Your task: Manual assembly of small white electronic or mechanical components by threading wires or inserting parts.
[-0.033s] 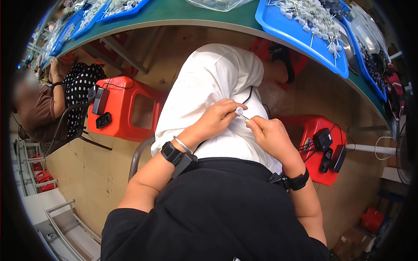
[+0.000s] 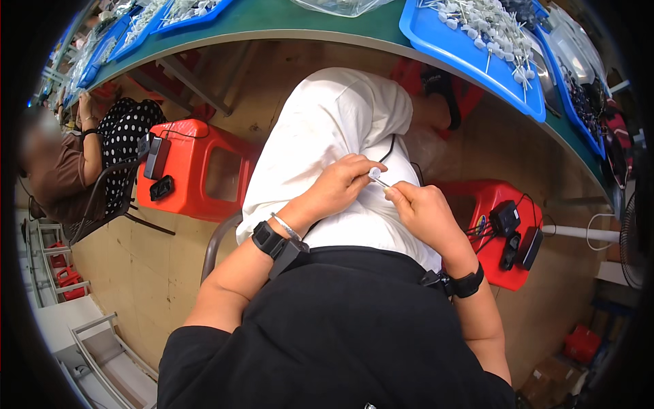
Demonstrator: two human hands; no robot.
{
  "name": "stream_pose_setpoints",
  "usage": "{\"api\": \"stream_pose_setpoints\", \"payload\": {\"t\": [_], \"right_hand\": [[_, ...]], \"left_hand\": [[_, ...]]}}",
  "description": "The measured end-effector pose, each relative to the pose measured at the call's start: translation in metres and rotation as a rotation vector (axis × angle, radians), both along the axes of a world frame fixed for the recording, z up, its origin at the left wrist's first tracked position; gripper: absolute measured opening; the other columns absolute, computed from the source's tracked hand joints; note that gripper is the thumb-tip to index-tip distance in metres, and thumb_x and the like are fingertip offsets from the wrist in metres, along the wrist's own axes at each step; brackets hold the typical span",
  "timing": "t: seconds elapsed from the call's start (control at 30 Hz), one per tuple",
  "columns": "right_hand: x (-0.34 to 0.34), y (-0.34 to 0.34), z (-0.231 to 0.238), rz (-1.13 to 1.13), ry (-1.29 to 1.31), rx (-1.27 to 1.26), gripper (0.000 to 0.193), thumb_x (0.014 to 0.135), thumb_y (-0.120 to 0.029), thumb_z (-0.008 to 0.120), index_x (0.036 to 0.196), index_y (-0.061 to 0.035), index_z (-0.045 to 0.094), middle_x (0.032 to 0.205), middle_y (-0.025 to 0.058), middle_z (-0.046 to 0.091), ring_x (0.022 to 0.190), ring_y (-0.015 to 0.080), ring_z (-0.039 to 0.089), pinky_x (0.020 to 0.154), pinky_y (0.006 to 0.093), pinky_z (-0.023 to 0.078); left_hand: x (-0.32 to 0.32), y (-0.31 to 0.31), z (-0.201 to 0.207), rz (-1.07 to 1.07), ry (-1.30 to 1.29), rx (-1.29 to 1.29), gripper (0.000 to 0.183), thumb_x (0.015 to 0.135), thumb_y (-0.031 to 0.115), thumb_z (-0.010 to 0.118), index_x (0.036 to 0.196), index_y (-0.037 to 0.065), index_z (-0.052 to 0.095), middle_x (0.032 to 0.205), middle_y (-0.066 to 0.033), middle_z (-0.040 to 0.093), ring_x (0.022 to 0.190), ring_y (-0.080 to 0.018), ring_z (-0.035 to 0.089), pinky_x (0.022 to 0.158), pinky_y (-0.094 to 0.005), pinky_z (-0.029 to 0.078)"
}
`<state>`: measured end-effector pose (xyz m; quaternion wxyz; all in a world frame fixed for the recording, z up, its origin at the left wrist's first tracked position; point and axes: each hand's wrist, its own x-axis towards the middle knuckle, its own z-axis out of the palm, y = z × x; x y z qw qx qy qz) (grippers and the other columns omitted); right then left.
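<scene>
Above my lap, my left hand pinches a small round white piece between thumb and fingertips. My right hand is closed round a thin metal rod, whose far end meets the white piece. Whether the rod is part of that piece or a separate tool cannot be made out. Both hands are close together over my white trousers, with the fingertips almost touching.
A green table curves across the front. On it, a blue tray holds many white-headed metal pins. Red stools with black devices stand on both sides. At the left sits another person; a fan is at the right.
</scene>
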<state>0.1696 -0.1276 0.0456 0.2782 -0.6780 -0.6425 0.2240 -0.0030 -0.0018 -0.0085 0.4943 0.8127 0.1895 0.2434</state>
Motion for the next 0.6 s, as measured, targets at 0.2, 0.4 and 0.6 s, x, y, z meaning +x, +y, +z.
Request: {"api": "stream_pose_setpoints", "payload": {"t": [0.2, 0.4, 0.6], "right_hand": [[0.003, 0.001, 0.001, -0.03, 0.229, -0.151, 0.027, 0.101, -0.022, 0.059, 0.091, 0.0004, 0.072, 0.051, 0.01, 0.052, 0.046, 0.0126, 0.048, 0.049, 0.0321, 0.039], [0.006, 0.005, 0.009, -0.096, 0.514, -0.428, 0.035, 0.102, -0.028, 0.059, 0.087, 0.0014, 0.071, 0.056, 0.0036, 0.057, 0.051, 0.009, 0.053, 0.053, 0.0278, 0.043], [0.013, 0.005, 0.0, -0.058, 0.645, -0.472, 0.037, 0.103, -0.03, 0.057, 0.088, 0.0005, 0.071, 0.054, -0.0006, 0.054, 0.05, 0.0065, 0.049, 0.052, 0.0254, 0.041]], "left_hand": [[0.001, 0.001, -0.004, -0.013, 0.011, 0.102, 0.028, 0.093, -0.001, 0.057, 0.118, 0.006, 0.067, 0.086, -0.0108, 0.059, 0.086, -0.0266, 0.056, 0.082, -0.0381, 0.046], [0.001, 0.002, 0.003, -0.035, 0.074, 0.043, 0.025, 0.093, 0.002, 0.057, 0.116, 0.005, 0.068, 0.092, -0.013, 0.063, 0.093, -0.0292, 0.059, 0.085, -0.0389, 0.047], [0.002, 0.003, 0.005, -0.062, 0.102, -0.029, 0.023, 0.095, 0.005, 0.057, 0.115, 0.003, 0.068, 0.1, -0.0157, 0.066, 0.098, -0.0315, 0.062, 0.088, -0.0392, 0.049]]}}
